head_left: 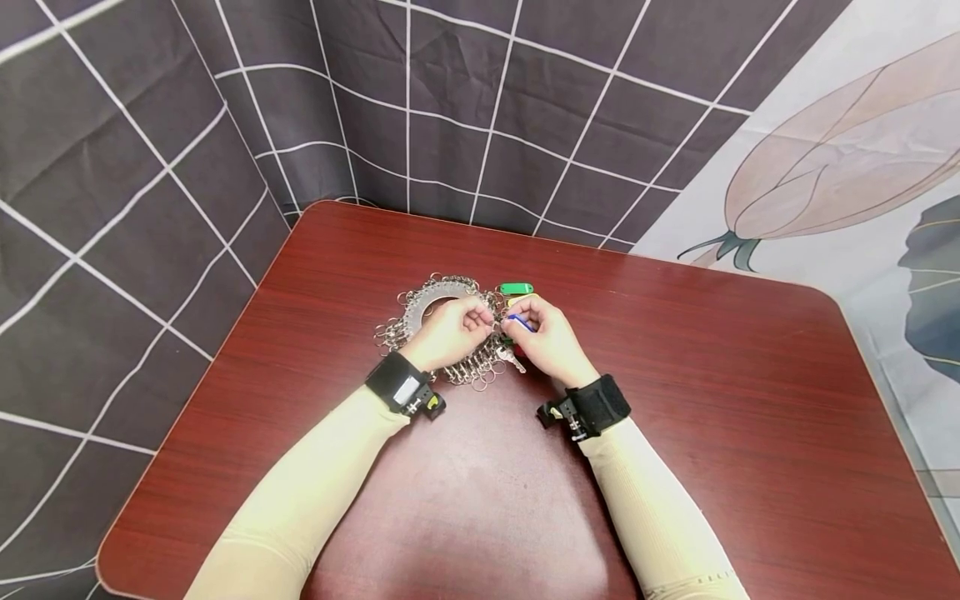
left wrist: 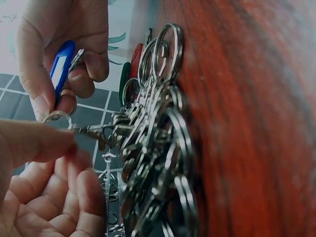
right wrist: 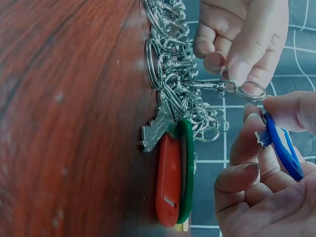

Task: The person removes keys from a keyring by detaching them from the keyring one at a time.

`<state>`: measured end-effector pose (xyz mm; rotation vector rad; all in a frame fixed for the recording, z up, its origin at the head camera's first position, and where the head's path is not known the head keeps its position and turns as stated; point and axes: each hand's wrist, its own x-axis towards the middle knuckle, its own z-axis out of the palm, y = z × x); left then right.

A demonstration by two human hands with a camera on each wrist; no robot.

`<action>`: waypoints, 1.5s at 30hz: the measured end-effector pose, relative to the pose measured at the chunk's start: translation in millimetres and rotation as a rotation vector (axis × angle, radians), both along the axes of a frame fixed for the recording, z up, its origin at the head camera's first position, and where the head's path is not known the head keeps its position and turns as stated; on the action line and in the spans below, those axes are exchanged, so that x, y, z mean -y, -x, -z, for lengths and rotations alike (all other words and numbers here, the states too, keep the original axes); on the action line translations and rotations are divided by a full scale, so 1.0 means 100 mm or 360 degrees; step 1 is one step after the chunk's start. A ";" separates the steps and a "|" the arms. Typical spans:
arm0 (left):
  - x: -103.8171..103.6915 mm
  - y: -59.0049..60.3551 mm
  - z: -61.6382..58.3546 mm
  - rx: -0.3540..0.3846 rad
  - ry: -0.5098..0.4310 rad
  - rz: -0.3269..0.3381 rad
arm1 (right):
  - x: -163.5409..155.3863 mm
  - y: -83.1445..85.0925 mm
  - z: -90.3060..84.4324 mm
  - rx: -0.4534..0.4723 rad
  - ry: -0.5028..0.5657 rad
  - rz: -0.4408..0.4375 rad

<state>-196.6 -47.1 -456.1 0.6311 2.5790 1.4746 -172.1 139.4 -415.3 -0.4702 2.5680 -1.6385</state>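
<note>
Your left hand (head_left: 450, 332) pinches a small split ring (right wrist: 249, 89) on a clasp pulled out from the metal ring organiser (head_left: 438, 321), which lies on the red-brown table (head_left: 712, 400) at 12 o'clock from you. Your right hand (head_left: 547, 337), touching close at 3 o'clock of the left, pinches a blue key tag (right wrist: 282, 148) beside that ring. Red tag (right wrist: 168, 180), dark green tag (right wrist: 186, 168) and a key (right wrist: 155, 129) hang from the organiser; a bright green tag (head_left: 516, 288) lies at its 1 o'clock.
</note>
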 end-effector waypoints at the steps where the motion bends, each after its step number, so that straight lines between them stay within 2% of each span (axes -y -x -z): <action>1: 0.00 0.00 0.00 0.0006 0.0012 0.0014 | 0.00 0.00 0.00 0.0006 0.0004 0.0005; 6: 0.00 0.01 0.02 0.0043 0.0060 0.0089 | 0.00 0.00 -0.01 0.0012 -0.0015 0.0026; 14: 0.01 0.01 0.01 0.0025 0.0068 0.0072 | 0.00 0.00 -0.01 0.0032 -0.0004 0.0032; 22: 0.00 0.01 0.02 0.0023 0.0016 -0.0068 | -0.02 0.04 0.08 0.0084 0.0076 0.0003; 27: 0.00 0.01 0.03 -0.0002 -0.0079 -0.0122 | -0.06 0.15 0.32 0.0058 0.0039 -0.0032; 30: 0.00 0.01 0.04 -0.0002 -0.0120 -0.0140 | -0.03 0.10 0.24 0.0052 -0.0005 -0.0041; 34: -0.01 0.01 0.04 -0.0012 -0.0103 -0.0192 | 0.03 -0.02 0.00 0.0049 -0.0056 -0.0066; 39: -0.01 0.01 0.03 -0.0024 -0.0088 -0.0235 | 0.03 -0.01 0.00 0.0051 -0.0103 -0.0099; 45: -0.01 0.00 0.01 -0.0022 -0.0080 -0.0200 | -0.05 0.13 0.29 0.0043 -0.0100 -0.0104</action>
